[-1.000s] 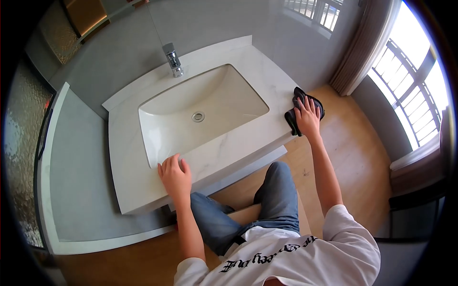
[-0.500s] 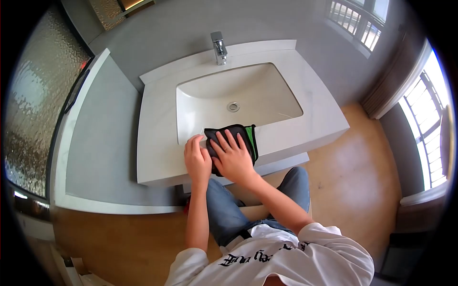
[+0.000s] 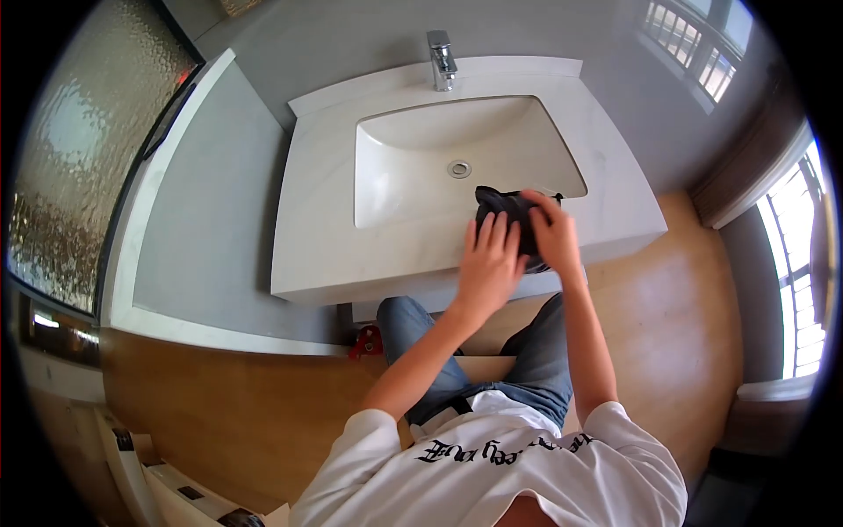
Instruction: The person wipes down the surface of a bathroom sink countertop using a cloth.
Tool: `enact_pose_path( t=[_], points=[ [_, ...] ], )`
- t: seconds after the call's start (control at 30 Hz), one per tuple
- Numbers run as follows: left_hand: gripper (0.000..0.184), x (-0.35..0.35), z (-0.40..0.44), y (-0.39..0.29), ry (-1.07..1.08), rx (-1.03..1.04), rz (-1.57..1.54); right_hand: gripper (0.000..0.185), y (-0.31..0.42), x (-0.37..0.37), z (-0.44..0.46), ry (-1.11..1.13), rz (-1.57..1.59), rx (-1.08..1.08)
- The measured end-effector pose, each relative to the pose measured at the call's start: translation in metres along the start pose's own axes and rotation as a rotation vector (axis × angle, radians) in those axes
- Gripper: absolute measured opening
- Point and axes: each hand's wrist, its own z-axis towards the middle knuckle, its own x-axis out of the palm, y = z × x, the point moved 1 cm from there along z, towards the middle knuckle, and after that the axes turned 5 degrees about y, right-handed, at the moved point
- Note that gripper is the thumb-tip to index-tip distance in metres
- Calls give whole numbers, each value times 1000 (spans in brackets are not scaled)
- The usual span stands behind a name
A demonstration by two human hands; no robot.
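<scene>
A soft black pouch [image 3: 509, 211] sits over the front rim of the sink, right of its middle, partly covered by both hands. Across its lower left side lie the fingers of my left hand [image 3: 490, 268], holding it. My right hand [image 3: 555, 235] grips the pouch's right side, fingers bent over the top edge. The pouch is crumpled, and one corner sticks up at its upper left. Whether anything is inside it cannot be seen.
Behind the pouch is the white sink basin [image 3: 399, 167] with its drain [image 3: 459, 168], set in a pale countertop [image 3: 320, 237]. A chrome faucet [image 3: 442, 66] stands at the back. A low ledge [image 3: 176, 193] runs along the left, and a red object [image 3: 366, 342] is by my leg.
Both hands and the pouch have moved right along the sink's front edge. The right hand has gone from lying flat on the pouch to its right side; the green trim no longer shows.
</scene>
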Motion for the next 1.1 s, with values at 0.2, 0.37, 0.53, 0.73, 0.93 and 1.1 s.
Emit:
enact_pose_path(
  t=[0.2, 0.37, 0.53, 0.73, 0.93, 1.1],
  points=[
    [54, 41, 41, -21, 160, 158, -127, 30, -64, -73, 40, -316, -448, 8],
    [57, 66, 63, -23, 47, -117, -27, 32, -74, -68, 44, -360, -592, 32],
    [60, 44, 35, -4, -13, -48, -34, 33, -76, -75, 40, -290, -590, 18],
    [61, -37, -22, 77, 66, -131, 98, 32, -73, -75, 38, -209, -637, 72],
    [59, -62, -85, 134, -15, -474, 348, 34, -61, -61, 35, -226, -772, 98],
    [69, -26, -35, 75, 70, -405, 278, 35, -50, -55, 33, -179, -836, 99]
  ],
)
